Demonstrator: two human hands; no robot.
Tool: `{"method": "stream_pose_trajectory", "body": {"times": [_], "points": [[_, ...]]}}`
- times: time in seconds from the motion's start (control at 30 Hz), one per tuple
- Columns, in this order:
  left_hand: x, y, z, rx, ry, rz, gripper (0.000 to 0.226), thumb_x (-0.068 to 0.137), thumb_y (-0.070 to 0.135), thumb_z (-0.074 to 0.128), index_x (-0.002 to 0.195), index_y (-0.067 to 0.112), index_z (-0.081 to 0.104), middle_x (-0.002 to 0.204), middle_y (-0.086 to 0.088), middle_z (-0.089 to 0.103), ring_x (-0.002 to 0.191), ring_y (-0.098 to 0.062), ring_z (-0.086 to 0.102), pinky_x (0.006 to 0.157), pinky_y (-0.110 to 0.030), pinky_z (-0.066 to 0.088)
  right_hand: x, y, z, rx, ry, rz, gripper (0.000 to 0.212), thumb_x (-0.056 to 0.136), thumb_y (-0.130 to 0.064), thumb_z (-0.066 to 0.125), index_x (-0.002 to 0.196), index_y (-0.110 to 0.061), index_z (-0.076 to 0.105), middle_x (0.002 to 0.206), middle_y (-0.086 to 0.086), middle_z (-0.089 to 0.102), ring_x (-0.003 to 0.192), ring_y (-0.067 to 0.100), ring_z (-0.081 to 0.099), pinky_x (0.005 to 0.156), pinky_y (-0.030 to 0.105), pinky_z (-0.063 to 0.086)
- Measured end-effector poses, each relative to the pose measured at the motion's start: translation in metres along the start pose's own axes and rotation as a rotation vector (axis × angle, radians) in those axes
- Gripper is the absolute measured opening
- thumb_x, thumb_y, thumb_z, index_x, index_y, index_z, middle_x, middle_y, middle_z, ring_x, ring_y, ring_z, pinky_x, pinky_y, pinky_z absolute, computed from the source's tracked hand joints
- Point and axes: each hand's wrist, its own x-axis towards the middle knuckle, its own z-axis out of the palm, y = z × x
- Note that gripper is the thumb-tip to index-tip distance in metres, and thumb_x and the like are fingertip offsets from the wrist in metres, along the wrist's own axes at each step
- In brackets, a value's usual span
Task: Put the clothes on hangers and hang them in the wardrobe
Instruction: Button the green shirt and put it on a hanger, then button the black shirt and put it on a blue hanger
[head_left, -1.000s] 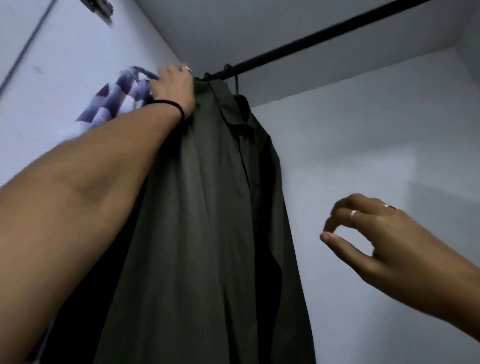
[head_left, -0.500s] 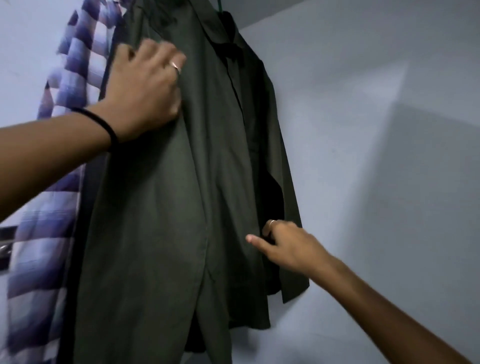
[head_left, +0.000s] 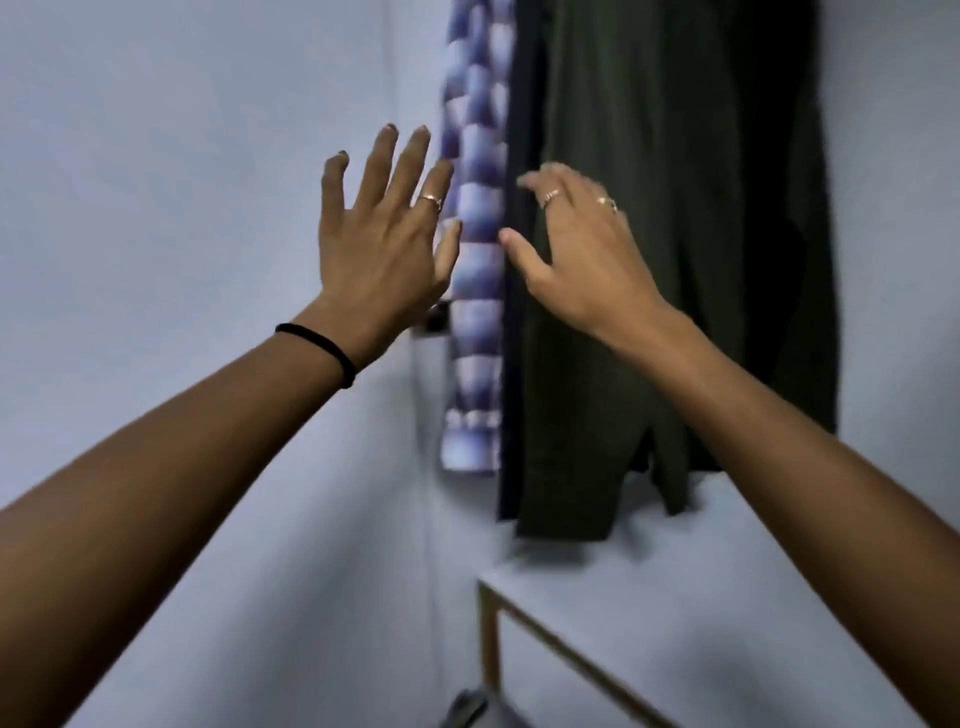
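A dark green shirt (head_left: 675, 234) hangs inside the wardrobe, its hem just above the shelf. To its left hangs a purple and white checked shirt (head_left: 475, 260). The rail and hangers are out of view above. My left hand (head_left: 382, 244) is raised in front of the left wall with fingers spread, beside the checked shirt, holding nothing. My right hand (head_left: 576, 254) is against the left front edge of the green shirt, fingers loosely bent, thumb out; whether it touches the cloth is unclear.
A white shelf (head_left: 701, 597) with a wooden front edge lies under the shirts. The wardrobe's pale left wall (head_left: 182, 182) is close to my left arm. A dark fitting (head_left: 434, 319) shows on that wall behind my left hand. A grey blurred object (head_left: 467, 709) sits at the bottom.
The view has dropped from the rail to the shirts' hems. My left hand came off the green shirt and moved left, open. My right hand moved up to the shirt's left edge.
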Motion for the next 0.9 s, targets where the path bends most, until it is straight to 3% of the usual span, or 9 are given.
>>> {"method": "stream_pose_trajectory", "body": {"times": [0.17,0.43,0.6,0.77,0.9], "points": [[-0.124,-0.076,-0.09,0.154,-0.182,-0.214,0.058,0.099,0.043,0.035,0.151,0.019,0.025,0.162,-0.005,0.009,0.149,-0.027,0.005,0.116,-0.053,0.007,-0.048,-0.155,0.04,0.16,-0.15,-0.282,0.056,0.095,-0.043,0.042,0.143,-0.014,0.041,0.154,0.011,0.031,0.142,0.028,0.029,0.113,0.047,0.022],[-0.366,-0.184,-0.263,0.535,-0.401,-0.661,0.067,0.095,0.05,0.039,0.153,0.026,0.017,0.162,-0.002,0.007,0.149,-0.025,0.004,0.114,-0.053,0.01,-0.173,-0.425,0.064,0.69,-0.145,-0.692,0.051,0.092,-0.034,0.051,0.137,-0.011,0.049,0.153,0.011,0.035,0.142,0.025,0.031,0.116,0.045,0.021],[-0.476,-0.237,-0.37,0.807,-0.585,-0.913,0.07,0.091,0.051,0.043,0.152,0.025,0.022,0.161,-0.002,0.014,0.148,-0.025,0.013,0.112,-0.054,0.016,-0.237,-0.597,0.044,0.96,-0.398,-0.771,0.058,0.09,-0.035,0.055,0.143,-0.016,0.041,0.158,0.009,0.025,0.145,0.027,0.025,0.114,0.053,0.017],[-0.585,-0.26,-0.503,1.103,-0.823,-1.251,0.08,0.083,0.048,0.06,0.151,0.021,0.028,0.159,-0.007,0.02,0.144,-0.032,0.025,0.109,-0.056,0.027,-0.3,-0.768,-0.007,1.132,-0.737,-0.986,0.071,0.094,-0.037,0.053,0.153,-0.022,0.017,0.162,0.006,0.004,0.148,0.024,0.008,0.115,0.055,0.008],[-0.648,-0.264,-0.594,1.167,-0.965,-1.612,0.075,0.094,0.049,0.046,0.154,0.022,0.011,0.162,-0.005,-0.007,0.148,-0.031,0.0,0.115,-0.054,0.01,-0.349,-0.874,-0.054,1.231,-0.821,-1.234,0.071,0.094,-0.038,0.052,0.153,-0.022,0.015,0.161,0.006,0.003,0.148,0.023,0.006,0.115,0.053,0.008]]}}
